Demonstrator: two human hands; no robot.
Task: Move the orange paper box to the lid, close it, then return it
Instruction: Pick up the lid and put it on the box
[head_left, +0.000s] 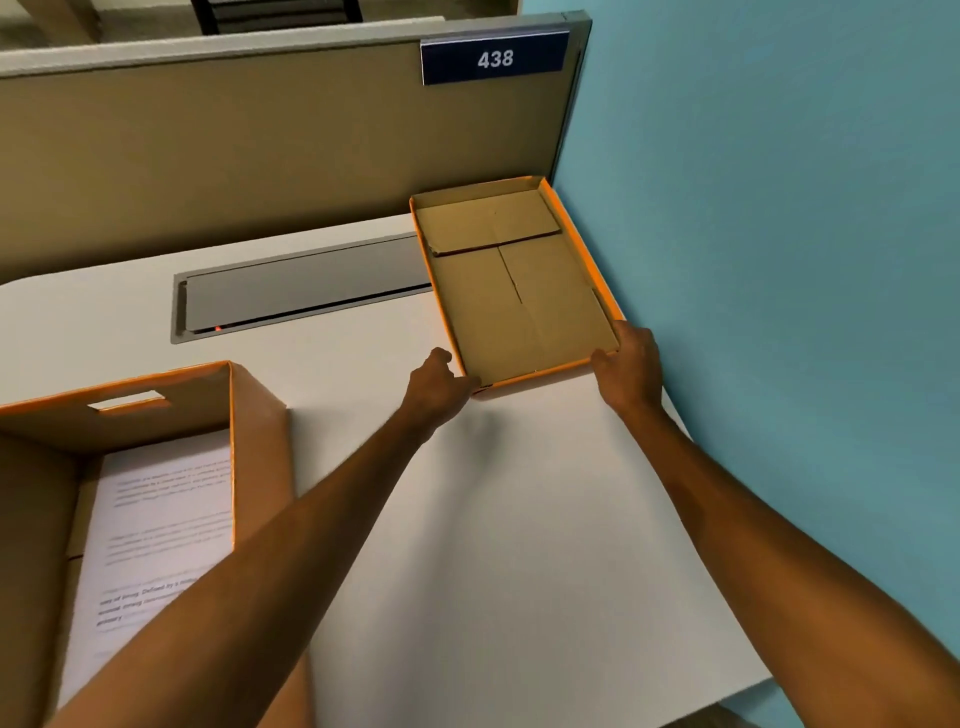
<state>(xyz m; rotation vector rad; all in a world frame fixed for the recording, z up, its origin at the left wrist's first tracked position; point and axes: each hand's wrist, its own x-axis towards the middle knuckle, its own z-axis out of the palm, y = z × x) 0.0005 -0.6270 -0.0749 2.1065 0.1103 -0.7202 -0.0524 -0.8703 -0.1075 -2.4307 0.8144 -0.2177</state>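
The orange lid (519, 291) lies upside down at the far right of the white desk, its brown cardboard inside facing up. My left hand (439, 387) grips the lid's near left corner. My right hand (628, 369) holds its near right corner, thumb on the rim. The orange paper box (249, 415) stands open at the near left, with printed sheets (156, 525) inside it and a handle slot in its far wall. Both forearms reach across the desk from the bottom of the view.
A grey cable hatch (301, 288) is set into the desk (509, 545) behind the box. A tan partition (234, 145) with a blue "438" sign (493, 58) runs along the back. A teal wall (779, 260) borders the desk on the right.
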